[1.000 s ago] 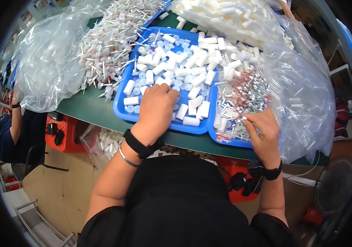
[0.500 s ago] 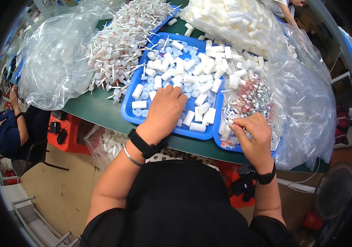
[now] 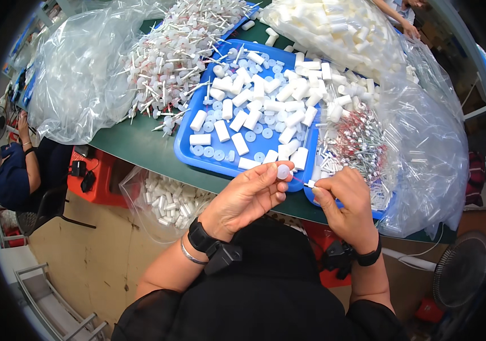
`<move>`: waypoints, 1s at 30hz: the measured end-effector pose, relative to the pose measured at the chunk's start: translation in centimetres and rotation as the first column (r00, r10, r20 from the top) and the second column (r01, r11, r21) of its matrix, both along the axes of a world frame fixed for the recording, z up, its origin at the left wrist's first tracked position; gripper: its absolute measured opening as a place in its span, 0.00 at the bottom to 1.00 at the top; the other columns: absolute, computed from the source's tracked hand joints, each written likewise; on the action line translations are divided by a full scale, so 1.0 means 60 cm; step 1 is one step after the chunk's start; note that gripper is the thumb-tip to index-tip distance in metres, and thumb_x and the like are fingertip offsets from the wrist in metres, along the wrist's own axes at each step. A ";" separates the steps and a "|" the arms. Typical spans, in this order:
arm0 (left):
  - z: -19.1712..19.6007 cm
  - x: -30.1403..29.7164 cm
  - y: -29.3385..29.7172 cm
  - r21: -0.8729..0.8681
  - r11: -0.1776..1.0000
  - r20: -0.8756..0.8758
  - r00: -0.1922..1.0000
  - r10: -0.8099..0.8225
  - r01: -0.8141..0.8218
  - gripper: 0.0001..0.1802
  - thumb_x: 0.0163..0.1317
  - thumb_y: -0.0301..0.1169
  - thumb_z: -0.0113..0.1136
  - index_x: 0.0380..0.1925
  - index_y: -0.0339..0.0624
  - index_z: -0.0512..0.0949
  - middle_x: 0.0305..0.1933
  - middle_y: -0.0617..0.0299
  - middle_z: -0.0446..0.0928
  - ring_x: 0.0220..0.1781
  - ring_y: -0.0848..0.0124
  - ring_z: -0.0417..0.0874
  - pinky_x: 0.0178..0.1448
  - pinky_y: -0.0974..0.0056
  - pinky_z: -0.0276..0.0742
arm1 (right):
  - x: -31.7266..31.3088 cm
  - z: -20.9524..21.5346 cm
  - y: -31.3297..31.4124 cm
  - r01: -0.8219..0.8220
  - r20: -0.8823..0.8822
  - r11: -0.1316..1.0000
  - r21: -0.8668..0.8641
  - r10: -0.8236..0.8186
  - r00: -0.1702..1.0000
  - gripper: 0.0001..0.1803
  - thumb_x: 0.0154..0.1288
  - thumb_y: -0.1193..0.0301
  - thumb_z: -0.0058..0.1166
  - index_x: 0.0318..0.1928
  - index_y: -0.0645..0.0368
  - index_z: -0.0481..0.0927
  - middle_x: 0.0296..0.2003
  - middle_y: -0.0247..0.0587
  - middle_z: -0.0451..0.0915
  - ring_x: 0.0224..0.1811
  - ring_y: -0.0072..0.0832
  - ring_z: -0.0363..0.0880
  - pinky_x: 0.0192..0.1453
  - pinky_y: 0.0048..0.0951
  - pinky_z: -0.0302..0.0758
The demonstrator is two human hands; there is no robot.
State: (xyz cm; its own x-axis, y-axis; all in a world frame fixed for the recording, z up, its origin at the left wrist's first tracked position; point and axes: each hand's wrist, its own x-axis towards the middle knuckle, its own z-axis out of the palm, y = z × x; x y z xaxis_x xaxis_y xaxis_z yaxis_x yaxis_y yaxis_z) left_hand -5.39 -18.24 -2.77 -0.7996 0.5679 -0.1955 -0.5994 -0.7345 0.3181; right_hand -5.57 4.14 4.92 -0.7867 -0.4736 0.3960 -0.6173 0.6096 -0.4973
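My left hand (image 3: 247,196) pinches a translucent white plastic disc (image 3: 283,171) between thumb and fingertips, just off the front edge of the blue tray (image 3: 183,149). A short way to the right, my right hand (image 3: 350,206) is closed on a small rod with a white end (image 3: 310,183). A thin reddish shaft reaches from it toward the disc; whether its tip is in the disc I cannot tell. White cylinders (image 3: 221,131) and loose translucent discs (image 3: 219,154) lie mixed in the tray beyond my hands.
Right of the tray, a second blue tray (image 3: 380,214) holds a pile of thin red-and-white rods (image 3: 362,139). Assembled disc-and-rod pieces (image 3: 166,62) are heaped at the back left. Large clear bags (image 3: 78,85) flank the table, one full of white cylinders (image 3: 328,28). A fan (image 3: 461,267) stands at right.
My left hand has come out of the tray toward me and to the right, now with a disc in its fingertips. My right hand has shifted slightly nearer, still pinching the rod.
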 end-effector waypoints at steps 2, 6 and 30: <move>-0.003 0.000 0.003 0.001 1.000 0.015 1.000 0.002 -0.002 0.23 0.76 0.38 0.59 0.61 0.32 0.75 0.47 0.66 0.80 0.45 0.79 0.78 0.50 0.71 0.76 | 0.000 -0.003 0.002 -0.002 0.019 1.000 0.010 0.002 1.000 0.05 0.62 0.75 0.66 0.34 0.60 0.82 0.24 0.38 0.74 0.28 0.37 0.70 0.37 0.37 0.65; 0.000 0.004 0.006 -0.066 0.998 -0.022 1.000 0.003 -0.005 0.21 0.76 0.37 0.59 0.61 0.34 0.76 0.48 0.64 0.80 0.44 0.78 0.78 0.51 0.71 0.77 | 0.003 0.000 0.003 0.024 0.004 0.998 0.058 -0.024 1.000 0.05 0.61 0.75 0.67 0.34 0.59 0.82 0.24 0.37 0.74 0.28 0.37 0.70 0.37 0.37 0.65; 0.004 0.020 0.041 -0.284 0.945 -0.052 0.987 0.151 -0.159 0.19 0.75 0.37 0.60 0.58 0.36 0.77 0.41 0.63 0.82 0.41 0.75 0.83 0.50 0.70 0.81 | 0.000 -0.049 0.021 0.226 0.390 0.951 -0.213 -0.129 0.912 0.09 0.72 0.73 0.58 0.47 0.62 0.85 0.34 0.47 0.86 0.36 0.44 0.84 0.43 0.38 0.79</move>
